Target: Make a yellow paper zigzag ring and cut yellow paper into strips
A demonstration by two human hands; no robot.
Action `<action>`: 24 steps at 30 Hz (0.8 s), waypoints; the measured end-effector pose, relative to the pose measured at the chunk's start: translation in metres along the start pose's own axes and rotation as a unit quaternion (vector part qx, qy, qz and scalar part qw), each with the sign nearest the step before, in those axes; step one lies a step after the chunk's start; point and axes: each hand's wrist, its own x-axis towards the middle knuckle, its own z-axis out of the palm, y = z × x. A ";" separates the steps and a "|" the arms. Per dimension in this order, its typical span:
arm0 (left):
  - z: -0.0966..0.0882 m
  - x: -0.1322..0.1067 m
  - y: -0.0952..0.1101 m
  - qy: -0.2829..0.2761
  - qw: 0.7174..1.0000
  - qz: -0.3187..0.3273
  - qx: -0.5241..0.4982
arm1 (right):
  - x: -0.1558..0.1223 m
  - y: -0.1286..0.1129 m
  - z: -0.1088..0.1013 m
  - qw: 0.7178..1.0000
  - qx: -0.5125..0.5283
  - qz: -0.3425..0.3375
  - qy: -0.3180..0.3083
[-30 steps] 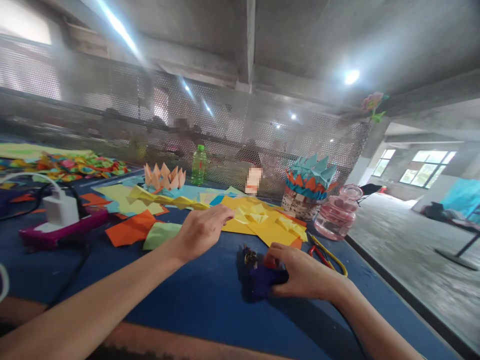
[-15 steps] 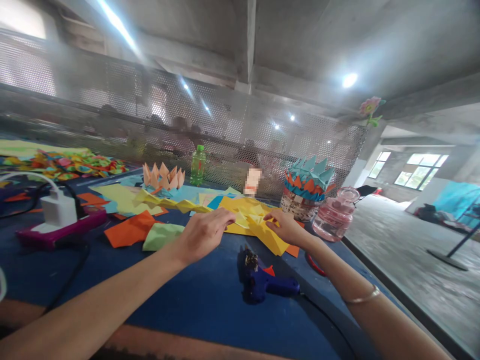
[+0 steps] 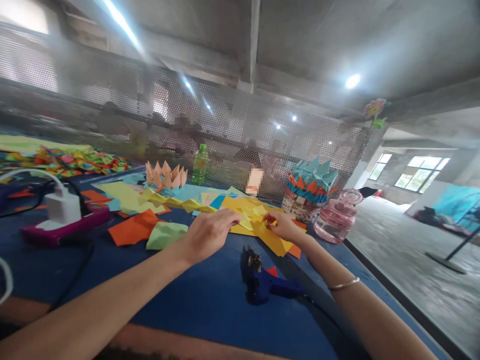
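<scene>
My left hand [image 3: 213,234] is closed in a pinch on a yellow folded paper piece [image 3: 245,221]. From there a chain of yellow folded paper [image 3: 191,205] runs off to the left. My right hand [image 3: 283,226] has its fingertips curled together at the right side of the folded piece, over yellow paper sheets [image 3: 275,243]. Exactly what those fingertips grip is too small to make out. Nearer to me, a dark blue glue gun [image 3: 268,285] lies on its side, its cord trailing right.
Orange paper [image 3: 133,227] and light green paper [image 3: 165,236] lie to the left. Farther off are a peach spiked paper ring [image 3: 167,175], a green bottle [image 3: 201,164], a spiked paper basket [image 3: 303,202] and a pink glass jar [image 3: 333,220]. A purple power strip [image 3: 90,221] sits left.
The view has shifted slightly, carrying the table things a little to the right. My right hand has come slightly closer to the left, and its forearm has swung inward.
</scene>
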 end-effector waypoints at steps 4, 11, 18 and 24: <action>0.002 -0.001 -0.001 0.002 1.000 0.000 -0.010 | -0.021 -0.011 -0.011 0.997 0.010 -0.007 0.082; 0.005 -0.003 -0.002 -0.001 1.000 -0.025 -0.019 | -0.037 -0.031 -0.009 0.966 0.211 0.038 0.145; 0.002 -0.001 0.001 0.001 0.999 -0.035 -0.034 | -0.050 -0.050 -0.018 0.880 0.434 0.158 0.112; 0.002 0.000 0.002 -0.007 0.998 -0.036 -0.041 | -0.055 -0.056 -0.027 0.820 0.534 0.157 0.135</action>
